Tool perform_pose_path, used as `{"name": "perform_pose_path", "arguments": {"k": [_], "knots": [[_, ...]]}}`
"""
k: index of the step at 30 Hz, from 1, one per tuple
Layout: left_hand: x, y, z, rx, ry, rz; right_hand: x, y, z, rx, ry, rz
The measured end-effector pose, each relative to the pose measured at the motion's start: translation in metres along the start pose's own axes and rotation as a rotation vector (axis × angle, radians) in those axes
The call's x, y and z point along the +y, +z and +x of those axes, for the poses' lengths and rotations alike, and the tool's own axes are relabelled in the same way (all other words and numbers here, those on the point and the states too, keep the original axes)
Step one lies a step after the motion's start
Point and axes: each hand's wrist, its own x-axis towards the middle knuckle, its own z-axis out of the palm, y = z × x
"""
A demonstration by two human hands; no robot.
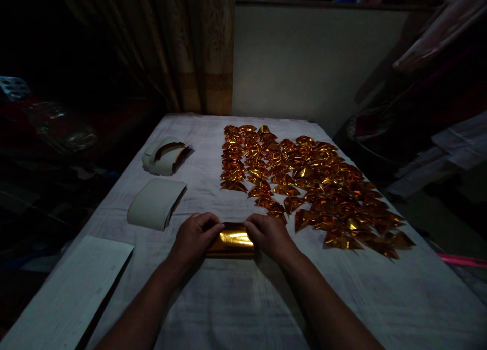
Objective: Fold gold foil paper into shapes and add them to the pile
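The gold foil sheet [232,242] lies on the white cloth [236,299] straight ahead of me, its long axis running left to right between my hands. My left hand [194,237] pinches its left end with curled fingers, my right hand [268,234] its right end. The folded gold pieces [304,182] spread beyond, toward my right.

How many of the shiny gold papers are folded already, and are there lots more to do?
Done: a big spread of folded gold foil pieces covers the cloth-covered table. In hand: left hand and right hand press one gold foil sheet. Left: two curved white-backed stacks sit nearby; how many sheets they hold cannot be told.
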Motion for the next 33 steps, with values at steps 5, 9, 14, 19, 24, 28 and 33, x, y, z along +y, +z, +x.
{"name": "perform_pose_path", "arguments": {"k": [5, 9, 14, 19, 24, 28, 33], "knots": [[-0.001, 0.002, 0.000, -0.005, 0.069, 0.118, -0.002, 0.002, 0.000, 0.005, 0.002, -0.071], [-0.003, 0.005, 0.001, -0.004, 0.181, 0.299, -0.002, 0.007, 0.001, 0.059, 0.026, -0.214], [-0.005, 0.007, 0.000, 0.011, 0.223, 0.406, -0.001, 0.012, 0.003, 0.099, 0.026, -0.320], [0.004, 0.005, -0.002, 0.026, 0.276, 0.437, -0.004, 0.010, 0.003, 0.074, 0.034, -0.355], [0.019, 0.002, -0.008, -0.138, 0.326, 0.558, -0.004, 0.008, 0.004, 0.083, 0.046, -0.336], [0.024, 0.007, -0.012, -0.174, 0.320, 0.598, 0.000, 0.005, 0.004, 0.088, 0.064, -0.292], [0.024, 0.011, -0.014, -0.148, 0.308, 0.589, -0.003, -0.002, -0.001, 0.106, 0.080, -0.227]]}}
